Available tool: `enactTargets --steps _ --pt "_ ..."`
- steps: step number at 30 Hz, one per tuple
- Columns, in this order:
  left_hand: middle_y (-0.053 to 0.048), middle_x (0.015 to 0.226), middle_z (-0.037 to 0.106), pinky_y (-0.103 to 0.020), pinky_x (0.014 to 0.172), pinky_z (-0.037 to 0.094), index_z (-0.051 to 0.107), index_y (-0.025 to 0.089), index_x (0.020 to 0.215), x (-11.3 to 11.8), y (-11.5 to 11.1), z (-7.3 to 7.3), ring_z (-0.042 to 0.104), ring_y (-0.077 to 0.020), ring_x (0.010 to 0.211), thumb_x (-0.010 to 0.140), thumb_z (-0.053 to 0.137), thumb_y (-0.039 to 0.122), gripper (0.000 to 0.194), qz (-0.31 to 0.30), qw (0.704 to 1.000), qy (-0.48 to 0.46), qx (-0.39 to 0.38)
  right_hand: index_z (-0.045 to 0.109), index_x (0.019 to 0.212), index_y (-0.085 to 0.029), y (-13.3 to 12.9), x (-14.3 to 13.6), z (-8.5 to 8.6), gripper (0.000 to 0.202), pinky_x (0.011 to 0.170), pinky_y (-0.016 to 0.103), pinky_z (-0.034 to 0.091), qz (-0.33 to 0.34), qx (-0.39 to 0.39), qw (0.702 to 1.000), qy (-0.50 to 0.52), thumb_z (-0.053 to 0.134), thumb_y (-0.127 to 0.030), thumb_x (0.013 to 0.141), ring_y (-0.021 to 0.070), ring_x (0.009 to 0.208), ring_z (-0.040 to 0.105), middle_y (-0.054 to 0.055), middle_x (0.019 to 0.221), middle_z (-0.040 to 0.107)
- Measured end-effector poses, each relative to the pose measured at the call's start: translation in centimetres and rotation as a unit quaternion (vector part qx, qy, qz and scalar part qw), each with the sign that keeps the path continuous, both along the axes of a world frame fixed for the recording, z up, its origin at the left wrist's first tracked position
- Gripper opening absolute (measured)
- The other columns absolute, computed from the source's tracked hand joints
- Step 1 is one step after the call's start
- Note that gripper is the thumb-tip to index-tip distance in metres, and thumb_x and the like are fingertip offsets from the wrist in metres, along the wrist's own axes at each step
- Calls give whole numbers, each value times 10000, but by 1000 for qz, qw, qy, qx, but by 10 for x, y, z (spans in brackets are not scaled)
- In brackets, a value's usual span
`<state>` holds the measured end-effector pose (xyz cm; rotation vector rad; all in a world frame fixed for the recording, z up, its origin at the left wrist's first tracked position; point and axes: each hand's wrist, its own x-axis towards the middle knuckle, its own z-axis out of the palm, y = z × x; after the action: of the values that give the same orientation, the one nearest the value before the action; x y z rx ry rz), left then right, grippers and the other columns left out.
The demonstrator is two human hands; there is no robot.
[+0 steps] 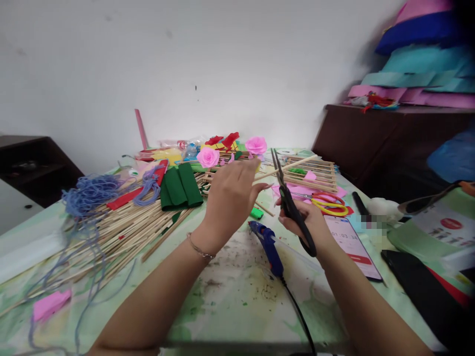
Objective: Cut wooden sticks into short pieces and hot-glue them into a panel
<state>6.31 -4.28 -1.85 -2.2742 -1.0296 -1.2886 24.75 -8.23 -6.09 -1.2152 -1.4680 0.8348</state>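
Observation:
My left hand (233, 195), with a bracelet at the wrist, is raised over the middle of the table, its back toward me. A thin wooden stick (300, 164) runs out to the right from its fingers, whose inner side is hidden. In my right hand (306, 217) is a pair of black-handled scissors (293, 212), pointing up and away. The narrow blades stand slightly apart and cross the stick in view; whether they touch it I cannot tell. Below the hands lies a blue glue gun (269, 247) with a black cord, and a small green object (256, 213) is just beyond its nozzle.
Left of my hands lie wooden sticks (122, 237), dark green paper (181, 187) and purple-blue yarn (91, 193). Pink paper flowers (208, 157) stand farther back, near a stick-built rack (315, 174). To the right are yellow-and-red scissors (332, 205), a lit phone (354, 247) and a black object (419, 287).

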Motion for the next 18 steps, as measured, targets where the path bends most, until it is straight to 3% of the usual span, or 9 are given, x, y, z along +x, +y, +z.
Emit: enactTargets --steps 2,5,12,18 --pt "-89 863 706 -347 795 430 631 151 957 -1 -1 1 631 -215 879 935 481 267 191 22 996 65 59 606 801 -179 -1 0 -1 212 503 261 369 18 -10 1000 -6 640 -242 601 117 513 448 -40 578 509" --pt "-56 687 665 -322 688 392 641 151 879 -2 -4 1 601 -183 706 950 429 219 233 57 987 112 101 612 804 -177 -2 1 -3 207 519 262 368 45 -14 999 -10 660 -257 620 123 548 451 -34 602 505" --pt "-55 699 648 -335 674 355 622 149 867 -2 -4 0 585 -179 691 938 380 144 252 36 979 166 113 595 891 -180 0 3 -6 269 550 260 372 94 -12 996 -2 686 -301 669 126 583 447 -38 631 475" --pt "-52 668 622 -336 665 357 605 148 788 2 1 -6 571 -191 681 896 385 105 249 18 984 139 110 597 878 -157 -1 2 -6 260 559 263 376 108 -34 993 17 658 -235 638 121 562 466 -36 629 514"
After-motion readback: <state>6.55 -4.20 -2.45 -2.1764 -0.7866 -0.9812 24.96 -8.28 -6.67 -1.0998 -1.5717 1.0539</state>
